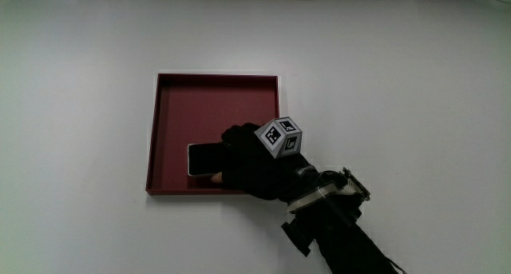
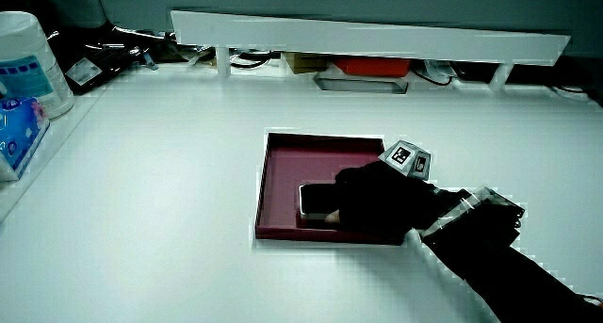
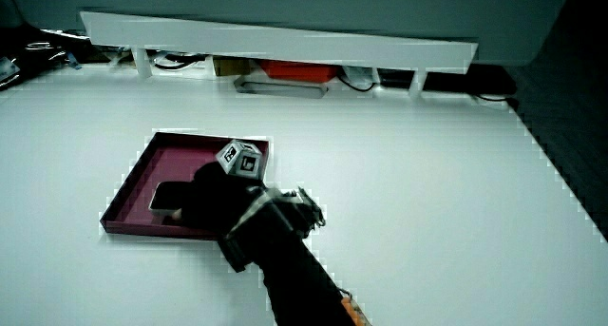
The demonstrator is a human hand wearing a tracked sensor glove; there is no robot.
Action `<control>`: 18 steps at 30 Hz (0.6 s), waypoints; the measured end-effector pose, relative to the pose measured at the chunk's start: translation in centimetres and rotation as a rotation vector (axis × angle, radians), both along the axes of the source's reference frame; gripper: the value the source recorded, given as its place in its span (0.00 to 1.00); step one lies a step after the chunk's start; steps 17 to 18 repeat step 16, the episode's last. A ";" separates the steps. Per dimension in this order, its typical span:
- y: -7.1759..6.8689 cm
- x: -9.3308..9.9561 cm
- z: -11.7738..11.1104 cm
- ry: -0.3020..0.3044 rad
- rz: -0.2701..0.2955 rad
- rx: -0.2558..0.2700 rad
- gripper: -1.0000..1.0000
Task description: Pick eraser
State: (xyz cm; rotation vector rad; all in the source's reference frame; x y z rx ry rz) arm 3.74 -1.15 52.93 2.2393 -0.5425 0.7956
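Main view: eraser [image 1: 204,159] lies flat in the maroon tray [image 1: 172,98], at the tray wall nearest the person, long axis along that wall. Hand [image 1: 251,166] covers one end; fingers curled onto it, looks like pinching. In both side views: same, eraser [image 2: 318,199] sticks out past the fingertips, forearm low over the table [image 3: 427,174].

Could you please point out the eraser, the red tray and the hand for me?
eraser [image 1: 201,158]: main view, its dark top face.
red tray [image 1: 209,106]: main view, bare floor.
hand [image 1: 251,166]: main view, back of the glove.
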 end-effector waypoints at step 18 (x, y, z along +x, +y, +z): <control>1.7 1.1 -8.5 -0.092 -0.070 0.178 1.00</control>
